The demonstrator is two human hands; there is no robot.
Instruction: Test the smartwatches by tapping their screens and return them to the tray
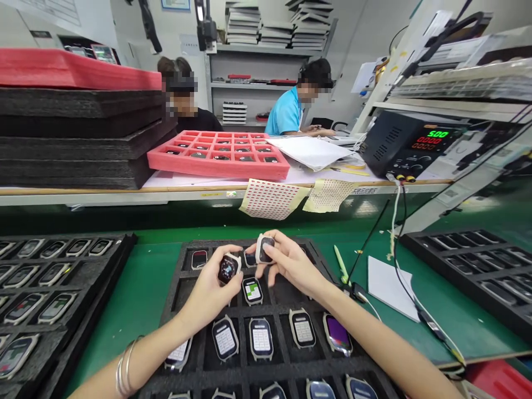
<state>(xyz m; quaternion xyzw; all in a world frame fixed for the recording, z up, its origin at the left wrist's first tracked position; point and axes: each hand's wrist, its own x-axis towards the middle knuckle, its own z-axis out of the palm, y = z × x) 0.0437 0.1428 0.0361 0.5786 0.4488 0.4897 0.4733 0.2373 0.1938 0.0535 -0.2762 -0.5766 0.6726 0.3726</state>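
Note:
My left hand (220, 282) is closed around a smartwatch (228, 268) whose lit dark screen faces me. In my right hand (286, 257) is a second smartwatch (265, 249), pinched between thumb and fingers, its face partly covered by the thumb. Both hands hover over a black foam tray (195, 332) with square compartments. Several strapless watches lie in it, among them one with a green-and-white screen (252, 291), one with a purple screen (337, 333) and one showing a white keypad-like grid (261, 338). My forearms hide some compartments.
Foam trays of watches flank the work area, left (58, 338) and right (477, 266). A green pen (341, 265), white paper (393, 285) and cables lie right. On the shelf are a red foam tray (220, 169) and power supply (409, 145). Two people sit beyond.

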